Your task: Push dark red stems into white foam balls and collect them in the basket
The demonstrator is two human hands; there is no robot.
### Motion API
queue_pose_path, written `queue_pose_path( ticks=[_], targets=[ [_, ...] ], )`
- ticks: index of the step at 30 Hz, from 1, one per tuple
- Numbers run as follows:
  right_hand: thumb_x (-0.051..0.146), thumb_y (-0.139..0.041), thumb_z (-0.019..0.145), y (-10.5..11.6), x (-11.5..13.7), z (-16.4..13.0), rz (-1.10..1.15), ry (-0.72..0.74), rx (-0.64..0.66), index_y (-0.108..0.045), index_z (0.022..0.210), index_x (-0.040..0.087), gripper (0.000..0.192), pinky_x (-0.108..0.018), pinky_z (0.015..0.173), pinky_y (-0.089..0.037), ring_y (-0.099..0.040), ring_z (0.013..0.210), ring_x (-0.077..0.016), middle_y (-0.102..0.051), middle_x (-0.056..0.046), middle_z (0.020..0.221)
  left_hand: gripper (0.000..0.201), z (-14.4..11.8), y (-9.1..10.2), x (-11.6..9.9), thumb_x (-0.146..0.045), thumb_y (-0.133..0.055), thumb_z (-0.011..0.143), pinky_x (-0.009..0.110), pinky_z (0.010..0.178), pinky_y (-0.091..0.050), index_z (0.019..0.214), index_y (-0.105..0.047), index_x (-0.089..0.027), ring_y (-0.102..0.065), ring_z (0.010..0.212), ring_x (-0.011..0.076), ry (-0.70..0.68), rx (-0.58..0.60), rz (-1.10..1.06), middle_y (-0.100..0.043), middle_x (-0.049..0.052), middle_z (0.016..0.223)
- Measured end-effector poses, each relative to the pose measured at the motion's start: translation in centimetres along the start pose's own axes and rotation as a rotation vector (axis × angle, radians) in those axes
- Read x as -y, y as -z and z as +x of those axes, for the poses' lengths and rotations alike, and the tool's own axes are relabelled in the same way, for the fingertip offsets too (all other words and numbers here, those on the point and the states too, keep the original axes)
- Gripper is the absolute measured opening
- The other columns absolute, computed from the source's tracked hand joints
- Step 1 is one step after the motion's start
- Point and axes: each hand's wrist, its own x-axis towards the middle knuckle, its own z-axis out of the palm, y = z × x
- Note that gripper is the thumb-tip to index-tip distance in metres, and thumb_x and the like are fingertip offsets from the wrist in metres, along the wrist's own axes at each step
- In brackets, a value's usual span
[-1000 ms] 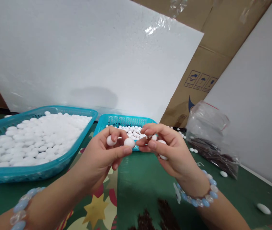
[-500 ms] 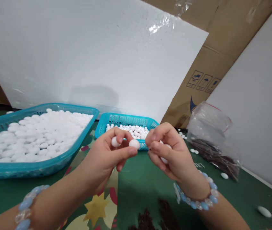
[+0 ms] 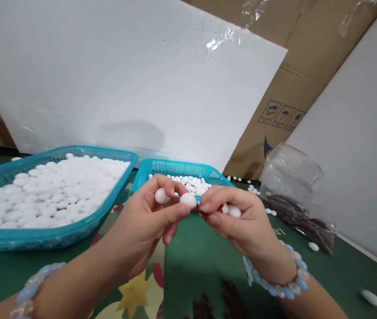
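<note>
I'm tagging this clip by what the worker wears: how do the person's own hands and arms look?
Both the left hand and the right hand are bare, without gloves. No sleeves show on the visible forearms. Each wrist has a bracelet of rounded light blue and clear beads: left bracelet, right bracelet.

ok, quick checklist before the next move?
1. Left hand grip on the front white ball: ok, pinched at thumb and fingertip.
2. Second white ball retained in left hand: ok, between fingers.
3. Right hand grip on the dark bit: ok, pinched at the fingertips.
4. Number of white pieces in right hand: cannot tell, partly hidden.
5. Tabletop free of loose white pieces: not ok, some lie near the plastic bag.
</note>
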Motion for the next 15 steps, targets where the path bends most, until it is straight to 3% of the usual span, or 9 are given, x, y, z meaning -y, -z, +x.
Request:
queue_pose_path(
  ticks=[7, 15],
  targets=[
    [0.011, -0.051, 0.064, -0.16, 0.3, -0.07, 0.034, -0.026, -0.02, -0.053, 0.065, 0.018, 0.008, -0.012, 0.031, -0.026, -0.034, 0.038, -0.0008, -0.049, 0.002, 0.059, 0.021, -0.42, -0.13, -0.09, -0.011, -0.054, 0.057, 0.007, 0.03, -0.031, 0.05, -0.034, -0.015, -0.036, 0.029, -0.0032, 0.014, 0.023, -0.021, -0.05, -0.009, 0.063],
    [0.012, -0.048, 0.069, -0.17, 0.4, -0.42, 0.031, 0.038, 0.069, -0.052, 0.066, 0.018, 0.008, -0.013, 0.039, -0.03, -0.037, 0.045, -0.0009, -0.046, 0.003, 0.062, 0.025, -0.54, -0.48, -0.2, -0.005, -0.052, 0.055, 0.007, 0.033, -0.033, 0.048, -0.031, -0.015, -0.041, 0.034, -0.001, 0.007, -0.017, -0.025, -0.051, -0.009, 0.055]
  ],
)
